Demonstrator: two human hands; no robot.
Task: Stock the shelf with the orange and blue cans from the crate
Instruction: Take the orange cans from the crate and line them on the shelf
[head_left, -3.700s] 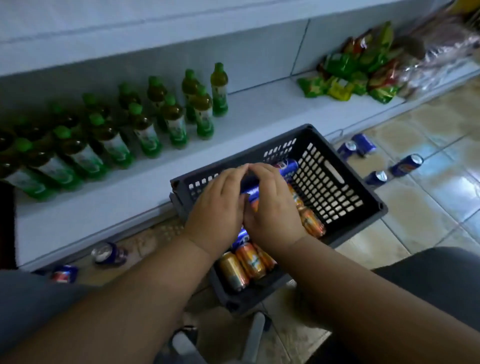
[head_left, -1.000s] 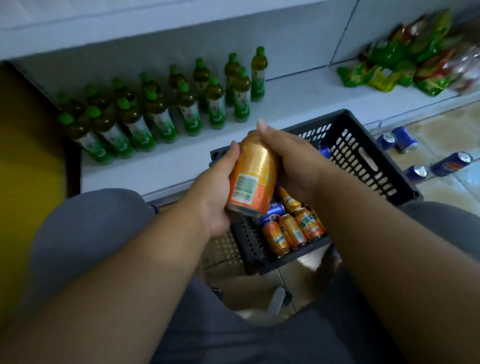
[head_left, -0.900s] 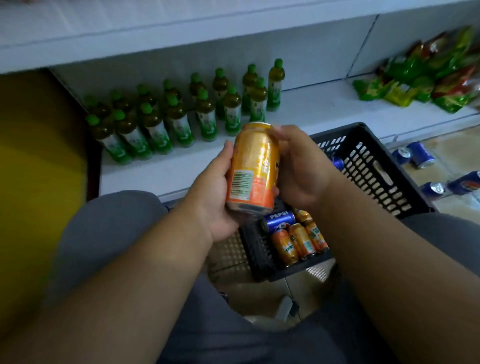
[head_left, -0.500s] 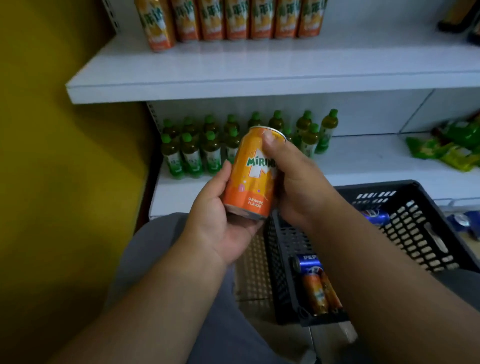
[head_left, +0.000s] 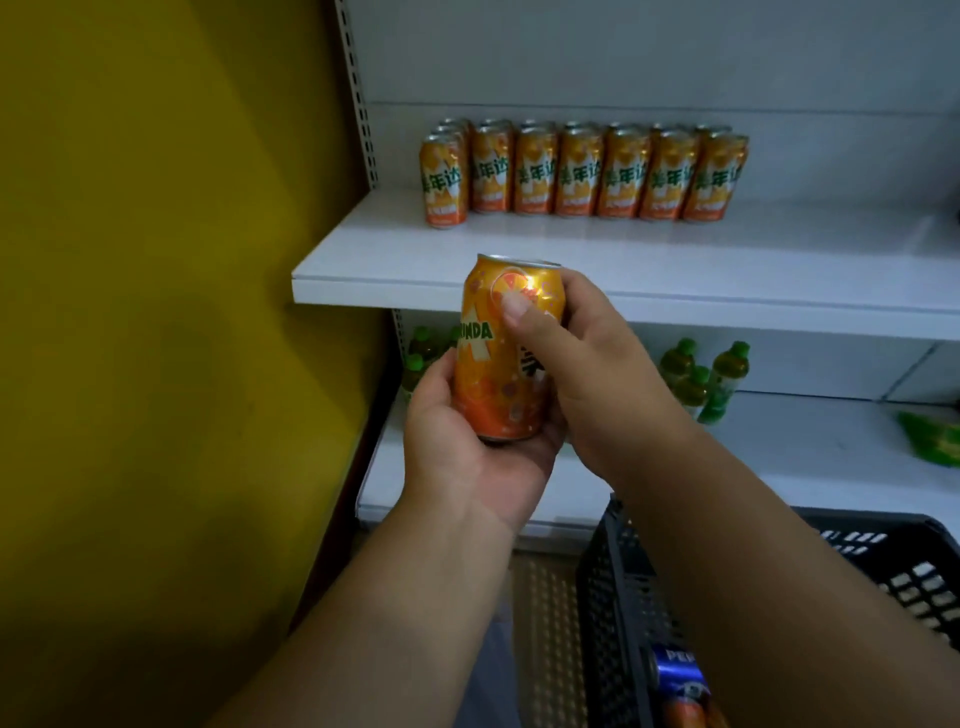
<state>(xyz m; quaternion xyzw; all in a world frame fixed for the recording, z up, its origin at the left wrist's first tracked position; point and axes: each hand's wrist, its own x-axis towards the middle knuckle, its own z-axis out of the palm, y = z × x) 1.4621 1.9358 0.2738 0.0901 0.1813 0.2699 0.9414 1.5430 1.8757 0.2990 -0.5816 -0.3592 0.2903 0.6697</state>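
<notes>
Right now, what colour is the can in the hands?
Orange can, green lettering; seen best in head view.

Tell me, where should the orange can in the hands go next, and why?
Probably up onto the white shelf, in front of the row of orange cans. Both the left hand and the right hand hold the orange can upright just below that shelf's edge, and bare shelf shows before the row.

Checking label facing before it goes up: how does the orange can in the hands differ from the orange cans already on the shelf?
The held can is gripped by both hands, left hand and right hand, below the shelf; the shelved cans stand in rows. Its Latin lettering shows; theirs show Chinese characters. All are upright and orange.
</notes>
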